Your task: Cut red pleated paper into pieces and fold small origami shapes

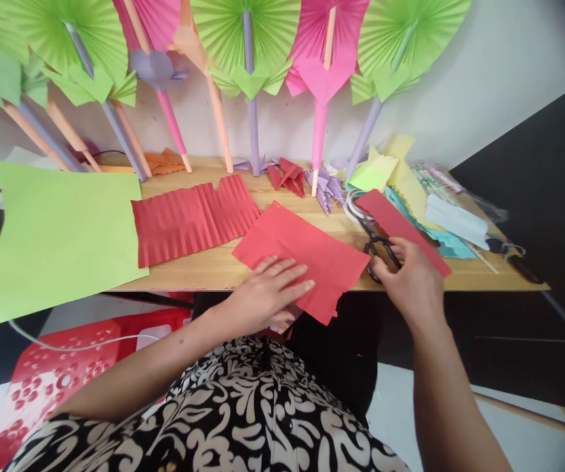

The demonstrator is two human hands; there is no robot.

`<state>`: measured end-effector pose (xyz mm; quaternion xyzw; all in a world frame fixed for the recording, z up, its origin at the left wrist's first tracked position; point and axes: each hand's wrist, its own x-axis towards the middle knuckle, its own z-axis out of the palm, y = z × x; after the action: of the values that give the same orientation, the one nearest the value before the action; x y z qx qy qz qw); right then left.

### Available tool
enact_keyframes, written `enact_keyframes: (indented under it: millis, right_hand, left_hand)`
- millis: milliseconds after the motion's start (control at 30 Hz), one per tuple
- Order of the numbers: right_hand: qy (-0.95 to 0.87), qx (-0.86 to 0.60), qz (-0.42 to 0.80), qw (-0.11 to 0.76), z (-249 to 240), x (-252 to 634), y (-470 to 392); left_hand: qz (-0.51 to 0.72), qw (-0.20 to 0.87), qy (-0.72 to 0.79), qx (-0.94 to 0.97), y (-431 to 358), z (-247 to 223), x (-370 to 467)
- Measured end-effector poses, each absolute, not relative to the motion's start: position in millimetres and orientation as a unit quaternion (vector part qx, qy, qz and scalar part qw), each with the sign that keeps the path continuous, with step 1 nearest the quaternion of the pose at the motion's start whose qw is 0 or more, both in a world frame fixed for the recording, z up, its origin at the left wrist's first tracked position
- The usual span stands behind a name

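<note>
My left hand (275, 292) lies across a red paper sheet (322, 265), fingers stretched over its top and the thumb at the near edge, partly hidden. This sheet overhangs the front edge of the table, and its lower right edge is uneven. In my right hand (413, 278) are black-handled scissors (371, 242), held by the handles, with the blades pointing away over the table. Just beyond them lies a red paper strip (405, 229). To the left of the sheet rests a pleated red paper (194, 219), its folds partly spread.
A large green sheet (66, 236) covers the table's left end and overhangs its edge. Paper fans on rolled sticks (252, 124) lean against the wall. Folded red paper (287, 177), purple pieces (326, 187), and yellow paper (403, 177) lie along the back. A red stool (76, 360) stands below left.
</note>
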<state>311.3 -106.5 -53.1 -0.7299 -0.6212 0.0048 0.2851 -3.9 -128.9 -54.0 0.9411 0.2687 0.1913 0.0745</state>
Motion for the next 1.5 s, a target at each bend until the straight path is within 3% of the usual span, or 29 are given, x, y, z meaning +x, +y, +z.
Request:
enact_keyframes:
  millis: [167, 233, 367, 467, 800, 1500]
  right_hand:
    - [-0.469, -0.620, 0.251, 0.577, -25.8, 308.9, -135.5]
    - [-0.424, -0.546, 0.373, 0.619, -16.7, 301.2, -154.5]
    - [-0.349, -0.512, 0.515, 0.592, -28.6, 279.7, -201.5]
    - [-0.334, -0.523, 0.540, 0.569, -55.9, 264.5, -237.4]
    - [-0.357, -0.611, 0.552, 0.441, -80.9, 235.4, -272.2]
    - [-0.418, -0.630, 0.528, 0.385, -70.8, 227.6, -245.9]
  left_hand:
    - [0.164, 0.021, 0.306, 0.938, -127.5, -60.0, -14.9]
    - [0.168, 0.002, 0.313, 0.935, -130.9, -59.6, -9.8]
    - [0.167, -0.006, 0.353, 0.920, -137.1, -55.3, 6.6]
    - [0.162, 0.006, 0.368, 0.916, -137.9, -51.1, 20.2]
    - [0.136, 0.081, 0.300, 0.941, -120.2, -65.5, 37.0]
    - [0.172, 0.121, 0.305, 0.929, -137.2, -66.0, 26.0]
